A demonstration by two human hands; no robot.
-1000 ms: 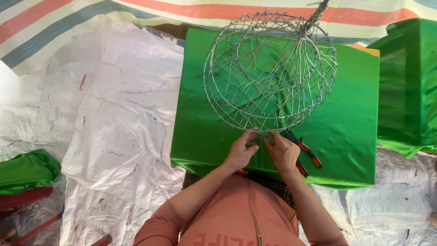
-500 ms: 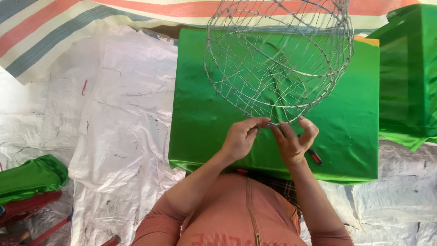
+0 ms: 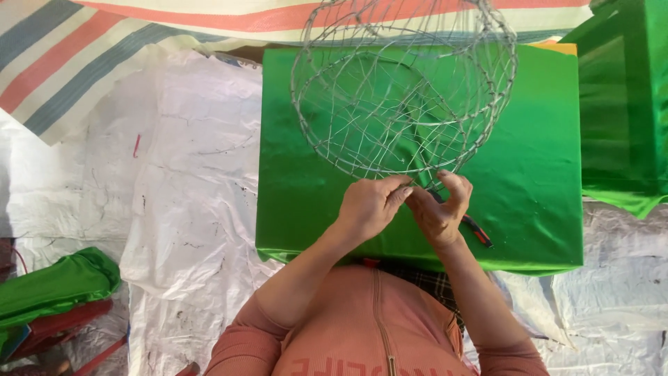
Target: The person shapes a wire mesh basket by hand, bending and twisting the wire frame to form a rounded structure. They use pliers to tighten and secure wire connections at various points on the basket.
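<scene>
A round basket frame of bent silver wire stands on a box wrapped in shiny green cloth. My left hand pinches the near rim of the wire frame with thumb and fingers. Close beside it, my right hand grips the same stretch of rim, the fingers curled over the wire. Under the right hand lies a pair of pliers with red and black handles on the green cloth; its jaws are hidden.
A second green-wrapped box stands at the right. White plastic sheeting covers the ground, with a striped tarp at the top left. Folded green cloth lies at the lower left over red bars.
The wire frame has been lifted and tipped further away, its far side now out of view. Both hands have shifted slightly right along the near rim.
</scene>
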